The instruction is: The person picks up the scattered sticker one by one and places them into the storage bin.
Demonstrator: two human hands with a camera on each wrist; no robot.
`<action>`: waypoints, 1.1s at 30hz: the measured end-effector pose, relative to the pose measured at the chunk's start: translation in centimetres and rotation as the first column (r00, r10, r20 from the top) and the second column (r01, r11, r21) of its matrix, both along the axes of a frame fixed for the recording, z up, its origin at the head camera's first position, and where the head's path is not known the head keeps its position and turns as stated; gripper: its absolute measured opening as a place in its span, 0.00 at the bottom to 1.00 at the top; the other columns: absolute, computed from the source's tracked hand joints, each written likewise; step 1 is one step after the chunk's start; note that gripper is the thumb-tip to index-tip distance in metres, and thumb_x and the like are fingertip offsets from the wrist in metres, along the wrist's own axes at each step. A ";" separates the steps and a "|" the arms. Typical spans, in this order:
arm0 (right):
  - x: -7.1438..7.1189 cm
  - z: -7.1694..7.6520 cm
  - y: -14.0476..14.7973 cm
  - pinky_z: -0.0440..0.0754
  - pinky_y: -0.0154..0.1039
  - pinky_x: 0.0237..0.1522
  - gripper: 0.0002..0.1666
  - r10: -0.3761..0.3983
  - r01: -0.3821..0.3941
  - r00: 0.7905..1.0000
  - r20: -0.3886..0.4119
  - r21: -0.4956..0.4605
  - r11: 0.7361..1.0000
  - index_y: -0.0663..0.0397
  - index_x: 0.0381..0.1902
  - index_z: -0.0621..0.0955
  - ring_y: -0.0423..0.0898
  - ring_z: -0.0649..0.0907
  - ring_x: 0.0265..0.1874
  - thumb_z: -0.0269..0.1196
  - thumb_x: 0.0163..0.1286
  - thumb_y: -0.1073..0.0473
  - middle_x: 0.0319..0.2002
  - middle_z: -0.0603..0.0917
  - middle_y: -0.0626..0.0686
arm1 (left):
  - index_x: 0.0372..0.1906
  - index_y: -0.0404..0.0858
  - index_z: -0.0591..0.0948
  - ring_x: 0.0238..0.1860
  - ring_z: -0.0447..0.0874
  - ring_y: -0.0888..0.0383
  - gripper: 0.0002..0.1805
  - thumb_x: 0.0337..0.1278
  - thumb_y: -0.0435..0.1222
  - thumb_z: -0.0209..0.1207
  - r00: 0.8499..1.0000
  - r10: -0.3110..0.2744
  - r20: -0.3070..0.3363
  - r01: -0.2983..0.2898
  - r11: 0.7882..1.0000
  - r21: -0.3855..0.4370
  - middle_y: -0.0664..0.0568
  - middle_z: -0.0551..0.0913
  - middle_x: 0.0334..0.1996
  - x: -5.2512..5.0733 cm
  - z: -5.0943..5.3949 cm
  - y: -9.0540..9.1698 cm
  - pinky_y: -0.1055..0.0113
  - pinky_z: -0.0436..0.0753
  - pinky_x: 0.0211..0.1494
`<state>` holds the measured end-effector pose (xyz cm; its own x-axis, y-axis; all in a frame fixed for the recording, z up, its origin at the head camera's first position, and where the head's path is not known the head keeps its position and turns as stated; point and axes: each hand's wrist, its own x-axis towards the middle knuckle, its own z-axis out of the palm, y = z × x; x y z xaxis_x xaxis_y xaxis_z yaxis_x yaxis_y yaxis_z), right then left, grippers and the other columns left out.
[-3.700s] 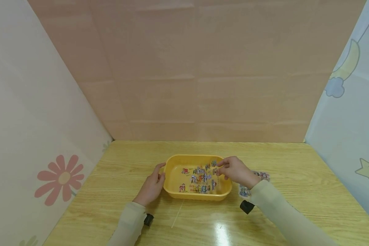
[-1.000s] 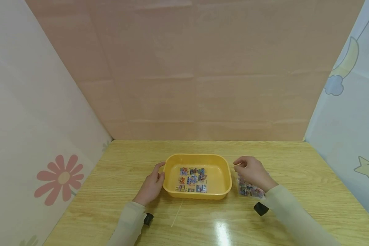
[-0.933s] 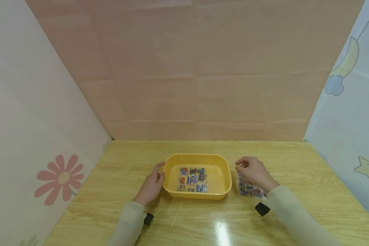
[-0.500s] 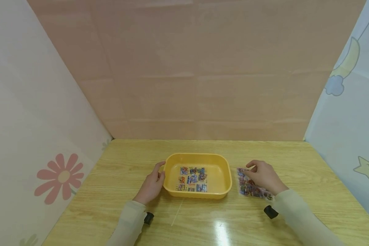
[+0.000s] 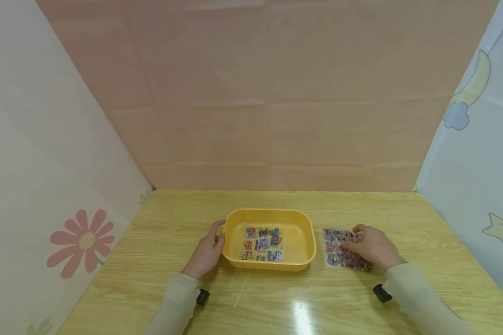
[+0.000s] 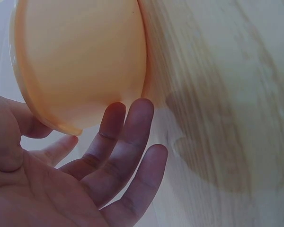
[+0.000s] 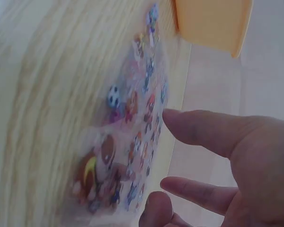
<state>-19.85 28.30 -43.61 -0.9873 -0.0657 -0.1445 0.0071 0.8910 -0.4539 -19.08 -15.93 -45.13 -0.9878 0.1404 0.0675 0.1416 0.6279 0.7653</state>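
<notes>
A yellow plastic basin (image 5: 297,266) stands on the table. In it lies a clear sticker sheet (image 5: 261,244) with small cartoon figures. My left hand (image 5: 206,253) holds the basin's left end, and in the left wrist view its thumb is at the rim while fingertips are against the outer wall. Right of the basin lie more clear sticker sheets (image 5: 339,257), perhaps a stack. Over their right part is my right hand (image 5: 377,246), thumb and fingers apart with nothing between them. The right wrist view shows the thumb close to the sheets (image 7: 132,137); contact is unclear.
The wood-grain table (image 5: 184,209) meets a plain tan backdrop (image 5: 268,111). Printed side panels stand left and right. A thin pale line (image 5: 241,289) lies on the table in front of the basin. A bright reflection shows near the front.
The sheet that my right hand held over the basin now lies inside it. That hand has moved right, over the sheets on the table. My left hand has stayed at the basin.
</notes>
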 end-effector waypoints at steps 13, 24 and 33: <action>0.0 -0.6 1.7 0.77 0.67 0.47 0.51 0.016 -0.019 0.998 0.057 0.052 0.998 0.76 0.66 0.68 0.74 0.78 0.52 0.66 0.65 0.37 0.56 0.77 0.76 | 0.74 0.40 0.63 0.24 0.72 0.58 0.24 0.79 0.36 0.44 1.000 -0.001 0.005 0.001 1.000 0.016 0.50 0.79 0.29 0.1 0.1 0.0 0.65 0.73 0.28; 0.3 -0.8 1.6 0.77 0.66 0.45 0.52 0.004 -0.007 0.997 0.075 0.045 0.999 0.77 0.69 0.65 0.48 0.81 0.25 0.65 0.67 0.38 0.21 0.82 0.49 | 0.75 0.40 0.63 0.24 0.72 0.58 0.24 0.79 0.36 0.44 1.000 -0.005 0.007 0.005 1.000 0.017 0.50 0.79 0.30 0.0 0.0 -0.1 0.64 0.73 0.28; 0.7 -0.8 1.3 0.77 0.50 0.31 0.51 0.001 -0.004 0.999 0.050 0.064 0.998 0.76 0.68 0.66 0.43 0.69 0.14 0.65 0.67 0.38 0.12 0.74 0.48 | 0.75 0.42 0.63 0.25 0.72 0.58 0.24 0.79 0.37 0.44 1.000 -0.002 0.018 0.002 1.000 0.023 0.50 0.79 0.30 -0.1 -0.1 -0.1 0.64 0.73 0.29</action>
<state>-19.18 29.62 -44.44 -0.9787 -0.0575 -0.1972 0.0256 0.9183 -0.3949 -19.15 -16.06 -45.24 -0.9886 0.1408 0.0526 0.1285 0.6103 0.7817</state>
